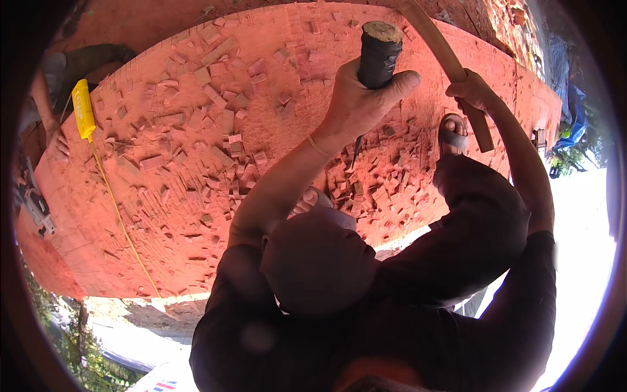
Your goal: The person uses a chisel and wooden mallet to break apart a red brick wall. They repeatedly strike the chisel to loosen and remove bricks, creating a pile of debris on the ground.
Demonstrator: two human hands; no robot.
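My left hand (358, 108) is closed around a chisel (381, 55) with a thick handle wrapped in black and a bare, battered wooden end on top. A thin dark blade shows below my wrist, pointing down at the red wooden slab (261, 98). My right hand (475, 91) grips a long, flat, slightly curved wooden handle (434, 42). Its far end runs out of the picture at the top; its near end hangs just beside my right foot. Wood chips (375, 189) lie thickly under and around the blade.
My sandalled feet (452, 134) rest on the slab. At the left, a yellow case (83, 108) with a yellow cord (117, 206) lies near another person's hand (57, 142). A grey metal tool (36, 208) sits at the left edge. Blue sheeting (575, 117) hangs beyond the right end.
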